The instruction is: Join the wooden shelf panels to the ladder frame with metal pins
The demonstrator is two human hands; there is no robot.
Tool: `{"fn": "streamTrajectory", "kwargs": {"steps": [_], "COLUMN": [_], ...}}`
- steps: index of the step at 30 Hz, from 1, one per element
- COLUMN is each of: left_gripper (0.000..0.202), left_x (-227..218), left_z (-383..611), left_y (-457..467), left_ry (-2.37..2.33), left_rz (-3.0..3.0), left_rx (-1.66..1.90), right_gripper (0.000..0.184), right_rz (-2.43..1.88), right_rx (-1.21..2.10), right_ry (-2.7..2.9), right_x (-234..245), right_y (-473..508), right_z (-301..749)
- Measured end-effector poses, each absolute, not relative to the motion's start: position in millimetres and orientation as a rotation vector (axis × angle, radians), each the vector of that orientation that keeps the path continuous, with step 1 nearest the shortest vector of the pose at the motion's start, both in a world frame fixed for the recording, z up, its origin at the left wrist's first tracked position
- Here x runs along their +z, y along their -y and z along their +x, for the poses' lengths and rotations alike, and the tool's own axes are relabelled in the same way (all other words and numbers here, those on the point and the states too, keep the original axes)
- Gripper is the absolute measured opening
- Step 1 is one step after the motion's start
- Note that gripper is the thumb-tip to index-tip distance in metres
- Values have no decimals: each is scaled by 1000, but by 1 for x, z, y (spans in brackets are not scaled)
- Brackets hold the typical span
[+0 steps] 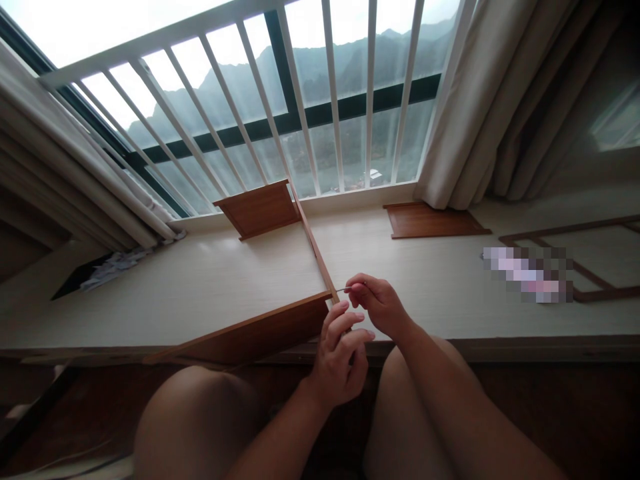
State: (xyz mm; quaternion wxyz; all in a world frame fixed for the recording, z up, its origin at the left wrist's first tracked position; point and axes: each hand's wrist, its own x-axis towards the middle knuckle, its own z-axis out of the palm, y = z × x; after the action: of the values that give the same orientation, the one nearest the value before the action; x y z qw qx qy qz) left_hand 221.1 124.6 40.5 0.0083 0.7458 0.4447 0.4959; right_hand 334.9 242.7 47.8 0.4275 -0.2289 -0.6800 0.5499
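Observation:
My right hand (379, 305) pinches a thin metal rod (343, 289), whose kind is too small to tell. The rod's far tip meets the narrow wooden rail (317, 250) near the corner where a long brown wooden board (250, 327) joins it. Just below that corner is my left hand (341, 353), its fingers loosely bent and apart. Part of the rail's near end is hidden behind those fingers, so I cannot tell whether they touch it. A brown wooden panel (263, 210) adjoins the rail's far end.
Another brown panel (435, 221) lies by the right curtain (465, 107). Farther right are a brown wooden frame (595, 291) and a blurred-out item (530, 275). The pale window ledge (240, 267) runs below white railings (334, 100). Dark and crumpled grey items (117, 267) lie left.

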Motion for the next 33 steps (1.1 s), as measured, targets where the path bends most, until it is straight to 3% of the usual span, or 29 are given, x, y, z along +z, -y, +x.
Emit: {"fn": "streamTrajectory", "kwargs": {"steps": [8, 22, 33], "left_gripper": [34, 34, 35], "left_x": [40, 42, 41], "left_z": [222, 222, 222], "left_y": [-124, -124, -124], "left_ry": [-1431, -1431, -1433], "left_rz": [2317, 2321, 2314], "left_rx": [1561, 1534, 1526], "right_gripper": [27, 43, 41], "right_rz": [-502, -544, -552], "right_rx": [1188, 1364, 1367], "right_ry": [1832, 1695, 1734], "right_x": [45, 46, 48], "right_y": [-255, -250, -250], "right_z": [336, 331, 332]}}
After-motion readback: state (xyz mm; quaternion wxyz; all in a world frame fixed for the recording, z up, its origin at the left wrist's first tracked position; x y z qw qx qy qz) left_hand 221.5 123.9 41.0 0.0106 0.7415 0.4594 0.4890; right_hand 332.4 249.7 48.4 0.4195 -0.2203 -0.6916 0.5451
